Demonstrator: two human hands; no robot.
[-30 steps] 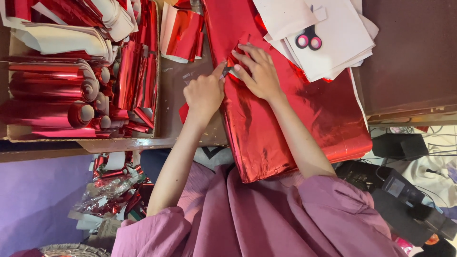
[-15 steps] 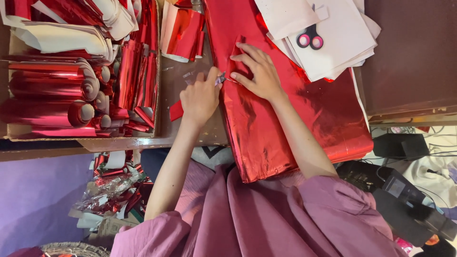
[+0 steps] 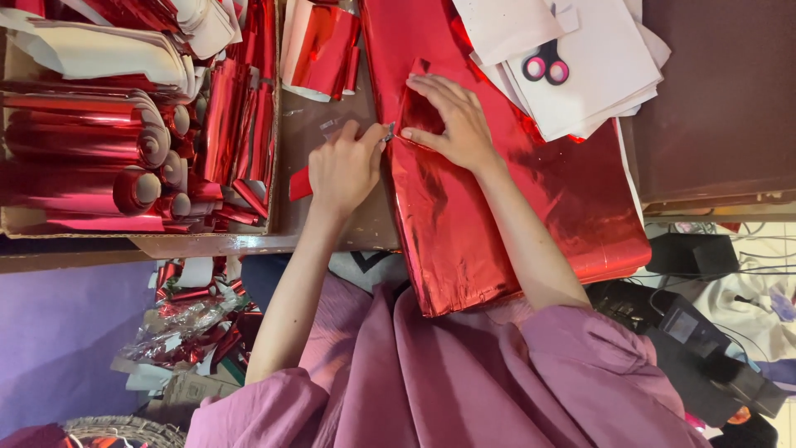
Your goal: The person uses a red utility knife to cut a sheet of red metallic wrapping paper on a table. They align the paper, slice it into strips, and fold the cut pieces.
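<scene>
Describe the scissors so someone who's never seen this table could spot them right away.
Start at the big red foil sheet under both hands. Just past its far right edge lies a stack of white paper. The scissors lie on it, the only thing with pink handle loops; their blades are hidden.

Foil rolls [image 3: 91, 158] are crowding your left hand's [image 3: 344, 166] outer side; scissors [image 3: 545, 66] are lying beyond your right hand [image 3: 448, 120].

Brown worktable [image 3: 332, 224], purple floor [image 3: 66, 332]
</scene>
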